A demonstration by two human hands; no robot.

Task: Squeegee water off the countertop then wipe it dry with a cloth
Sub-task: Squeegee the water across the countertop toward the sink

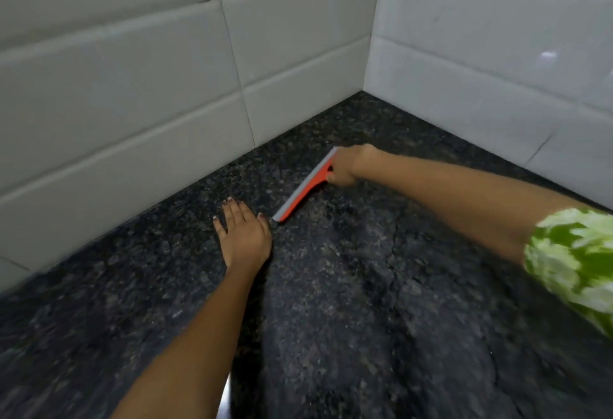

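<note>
Right hand [343,166] grips squeegee [305,186] handle, blade on countertop [365,286]; left hand [243,236] flat, fingers spread, just beside blade end.

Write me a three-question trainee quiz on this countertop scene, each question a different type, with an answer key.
1. True or false: the right hand grips the handle of the orange squeegee.
2. Multiple choice: the left hand is
A. holding a cloth
B. resting flat on the dark countertop, fingers spread
C. lifted against the wall tiles
3. Fill in: the squeegee blade lies near the ______ where the two tiled walls meet.

Key:
1. True
2. B
3. corner
</note>
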